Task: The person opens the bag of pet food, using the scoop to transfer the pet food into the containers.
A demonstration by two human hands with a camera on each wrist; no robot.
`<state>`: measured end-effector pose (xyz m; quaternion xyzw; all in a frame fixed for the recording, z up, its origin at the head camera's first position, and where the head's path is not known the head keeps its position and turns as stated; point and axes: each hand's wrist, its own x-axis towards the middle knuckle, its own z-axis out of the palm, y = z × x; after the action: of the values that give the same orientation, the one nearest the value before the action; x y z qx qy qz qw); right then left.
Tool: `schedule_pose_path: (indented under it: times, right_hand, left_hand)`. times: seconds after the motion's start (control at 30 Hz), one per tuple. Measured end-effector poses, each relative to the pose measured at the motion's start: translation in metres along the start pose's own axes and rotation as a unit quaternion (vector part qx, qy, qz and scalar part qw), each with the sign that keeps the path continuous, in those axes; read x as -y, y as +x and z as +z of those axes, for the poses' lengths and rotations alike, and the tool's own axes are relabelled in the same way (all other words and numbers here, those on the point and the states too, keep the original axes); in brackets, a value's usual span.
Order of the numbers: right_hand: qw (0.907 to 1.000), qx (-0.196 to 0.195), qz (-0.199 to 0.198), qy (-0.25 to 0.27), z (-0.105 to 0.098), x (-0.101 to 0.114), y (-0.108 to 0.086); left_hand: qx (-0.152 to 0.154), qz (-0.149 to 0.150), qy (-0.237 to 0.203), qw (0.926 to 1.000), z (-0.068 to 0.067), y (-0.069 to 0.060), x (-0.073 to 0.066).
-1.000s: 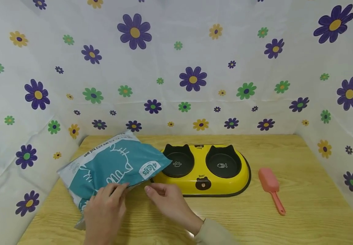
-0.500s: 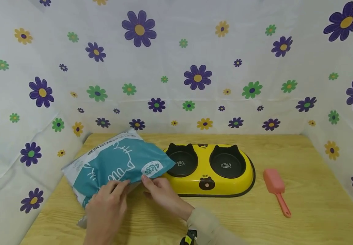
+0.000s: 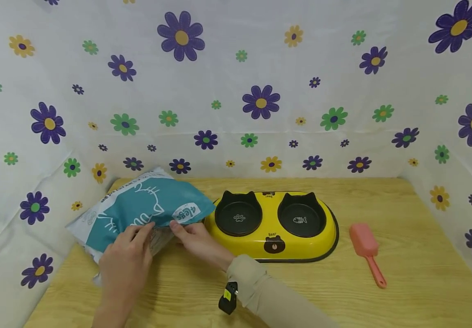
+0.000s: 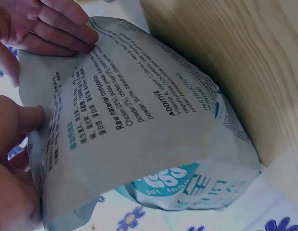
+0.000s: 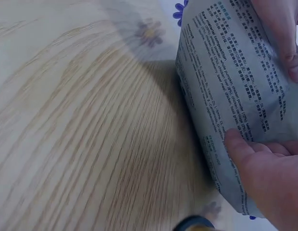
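One feeder [image 3: 269, 225], one scoop [image 3: 365, 243]; near the surface's [image 3: 387, 205] left edge, forward-reaching left hand [image 3: 126, 255] and right hand [image 3: 198, 240] pinch one bag [image 3: 137, 205].

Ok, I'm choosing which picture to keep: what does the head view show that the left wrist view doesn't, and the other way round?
Only the head view: the yellow bowl, the scoop and the cat drawing on the bag.

Only the left wrist view: legible print headed "Raw material composition".

Both: the bag, the left hand, the right hand, the table and the flowered cloth.
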<state>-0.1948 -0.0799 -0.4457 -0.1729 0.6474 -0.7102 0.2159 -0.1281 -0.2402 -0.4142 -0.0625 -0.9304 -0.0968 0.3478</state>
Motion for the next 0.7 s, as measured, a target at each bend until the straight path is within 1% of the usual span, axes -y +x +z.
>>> schedule_pose_path:
  times: [0.07,0.17,0.23,0.33,0.4,0.47,0.53,0.6,0.7]
  right_hand:
    - [1.0000,0.003,-0.004,0.000,0.003,0.000,0.002]
    - [1.0000,0.006,-0.006,0.002,0.002,-0.002,0.001]
    - [1.0000,0.007,-0.001,-0.005,0.000,-0.003,-0.003]
    - [0.9988,0.012,0.018,-0.043,-0.006,-0.003,-0.009]
    - [0.9958,0.023,0.023,-0.085,-0.009,-0.003,-0.014]
    - [0.9934,0.038,0.029,-0.104,-0.010,-0.003,-0.018]
    - [0.9937,0.056,0.030,-0.092,-0.008,-0.003,-0.021]
    - [0.9948,0.069,0.035,-0.066,-0.005,-0.004,-0.023]
    - [0.9961,0.070,0.044,-0.030,-0.003,-0.004,-0.024]
  left_hand:
    - [0.001,-0.001,-0.001,1.0000,-0.001,0.001,0.003]
    - [0.015,0.000,-0.014,0.9998,-0.005,0.001,0.004]
    - [0.038,-0.005,-0.027,0.9989,-0.008,-0.001,0.001]
    - [0.087,-0.018,-0.044,0.9950,-0.014,-0.003,-0.006]
    - [0.126,-0.028,-0.050,0.9904,-0.019,-0.003,-0.010]
    - [0.162,-0.035,-0.056,0.9845,-0.023,-0.003,-0.012]
    - [0.198,-0.037,-0.059,0.9776,-0.027,-0.001,-0.012]
    - [0.227,-0.036,-0.061,0.9714,-0.031,0.002,-0.011]
    - [0.269,-0.031,-0.067,0.9603,-0.032,0.009,-0.011]
